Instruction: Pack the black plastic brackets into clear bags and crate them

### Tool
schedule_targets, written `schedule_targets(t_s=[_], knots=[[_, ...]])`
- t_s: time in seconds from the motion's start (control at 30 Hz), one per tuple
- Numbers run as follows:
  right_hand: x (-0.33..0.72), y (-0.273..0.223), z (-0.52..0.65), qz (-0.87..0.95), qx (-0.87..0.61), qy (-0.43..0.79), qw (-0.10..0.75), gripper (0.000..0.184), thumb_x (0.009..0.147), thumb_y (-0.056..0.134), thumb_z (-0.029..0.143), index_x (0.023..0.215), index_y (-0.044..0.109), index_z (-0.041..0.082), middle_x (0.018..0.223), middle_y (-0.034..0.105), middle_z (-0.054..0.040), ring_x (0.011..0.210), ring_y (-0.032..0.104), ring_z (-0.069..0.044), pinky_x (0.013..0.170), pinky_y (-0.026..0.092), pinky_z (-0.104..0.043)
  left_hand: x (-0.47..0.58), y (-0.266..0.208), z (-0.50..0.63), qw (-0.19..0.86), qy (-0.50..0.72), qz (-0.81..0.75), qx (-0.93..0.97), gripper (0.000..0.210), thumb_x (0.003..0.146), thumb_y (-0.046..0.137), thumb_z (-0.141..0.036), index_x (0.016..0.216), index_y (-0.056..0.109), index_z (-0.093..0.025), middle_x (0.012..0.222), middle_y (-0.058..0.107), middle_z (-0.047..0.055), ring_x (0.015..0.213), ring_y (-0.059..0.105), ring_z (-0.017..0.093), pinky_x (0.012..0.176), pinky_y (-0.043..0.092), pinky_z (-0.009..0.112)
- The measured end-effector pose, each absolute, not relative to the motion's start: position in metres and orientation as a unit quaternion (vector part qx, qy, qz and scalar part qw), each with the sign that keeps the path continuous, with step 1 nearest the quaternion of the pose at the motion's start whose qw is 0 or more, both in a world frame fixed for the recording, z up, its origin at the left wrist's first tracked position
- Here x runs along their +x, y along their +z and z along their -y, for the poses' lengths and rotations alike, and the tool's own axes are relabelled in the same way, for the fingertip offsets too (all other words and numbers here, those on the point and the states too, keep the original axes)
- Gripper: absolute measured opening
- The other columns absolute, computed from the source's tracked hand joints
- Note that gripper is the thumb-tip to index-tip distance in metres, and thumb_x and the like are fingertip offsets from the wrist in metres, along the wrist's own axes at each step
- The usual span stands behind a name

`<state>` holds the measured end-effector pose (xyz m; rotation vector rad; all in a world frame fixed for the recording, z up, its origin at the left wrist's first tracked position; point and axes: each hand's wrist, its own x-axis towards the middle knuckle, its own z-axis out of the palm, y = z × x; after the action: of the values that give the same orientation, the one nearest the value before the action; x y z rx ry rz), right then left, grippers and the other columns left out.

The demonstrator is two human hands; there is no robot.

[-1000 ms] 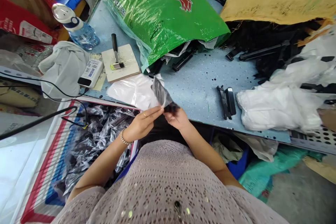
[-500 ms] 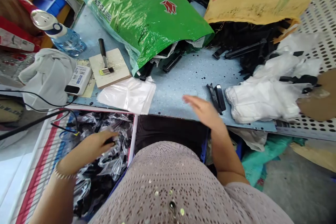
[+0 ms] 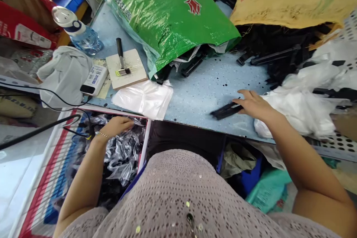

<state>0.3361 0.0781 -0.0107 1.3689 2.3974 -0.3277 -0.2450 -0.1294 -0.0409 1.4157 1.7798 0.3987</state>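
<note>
My right hand (image 3: 252, 106) is at the right of the blue tabletop, thumb and fingers closed on the near end of a pair of long black plastic parts (image 3: 226, 111). The parts lie slantwise, pointing left, and are smeared by motion. Close beside that hand is a heap of thin white plastic bags (image 3: 295, 113). My left hand (image 3: 118, 126) is over a crate at the lower left, among black parts in clear plastic bags (image 3: 122, 160). Its fingers are curled together, and whatever they may hold is hidden.
A green sack (image 3: 178, 18) and a yellow sack (image 3: 287, 0) spill black parts at the back. Flat white plastic bags (image 3: 145, 98) lie at the table's front edge, near a board (image 3: 136, 68) with a brush (image 3: 120, 54). A water bottle (image 3: 86, 39) and cables are at left.
My right hand has moved right and taken hold of the black parts, which have swung from nearly upright to slanting left. My left hand has shifted up and right over the crate. The view has turned slightly.
</note>
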Motion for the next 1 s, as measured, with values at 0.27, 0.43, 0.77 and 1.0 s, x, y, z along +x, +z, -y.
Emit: schedule_targets(t_s=[0.27,0.43,0.77,1.0], knots=[[0.286,-0.019,-0.054,-0.875,0.441,-0.169,0.109,0.051,0.092,0.062,0.059,0.126,0.074,0.023,0.114,0.07,-0.0167,0.118,0.059,-0.04,0.096,0.049,-0.053,-0.123,-0.035,0.049,0.141,0.196,-0.73,0.64,0.014,0.088,0.064,-0.023,0.083,0.074,-0.016,0.105,0.072,0.018,0.102,0.068,0.031,0.087,0.056,0.041],[0.235,-0.028,-0.032,-0.772,0.475,-0.411,-0.094,0.057,0.086,0.066,0.071,0.11,0.075,0.019,0.106,0.07,-0.0149,0.105,0.065,-0.034,0.091,0.053,-0.049,-0.159,-0.043,0.035,0.348,0.322,-0.726,0.499,0.019,0.078,0.073,-0.036,0.073,0.069,-0.018,0.07,0.066,0.002,0.064,0.058,0.016,0.065,0.049,0.03],[0.044,-0.035,-0.005,-0.365,0.243,-0.86,-0.263,0.051,0.073,0.088,0.058,0.104,0.07,0.022,0.116,0.078,-0.0091,0.091,0.077,-0.023,0.065,0.059,-0.027,-0.165,-0.041,0.035,0.438,0.375,-0.692,0.434,0.026,0.068,0.077,-0.041,0.072,0.073,-0.016,0.064,0.066,0.002,0.058,0.053,0.013,0.055,0.038,0.026],[0.051,-0.036,-0.007,-0.366,0.277,-0.845,-0.275,0.047,0.075,0.087,0.053,0.104,0.068,0.021,0.118,0.078,-0.0098,0.09,0.076,-0.021,0.06,0.055,-0.024,-0.168,-0.043,0.038,0.437,0.4,-0.684,0.426,0.027,0.066,0.08,-0.04,0.074,0.072,-0.016,0.07,0.069,0.002,0.064,0.059,0.014,0.06,0.044,0.027]])
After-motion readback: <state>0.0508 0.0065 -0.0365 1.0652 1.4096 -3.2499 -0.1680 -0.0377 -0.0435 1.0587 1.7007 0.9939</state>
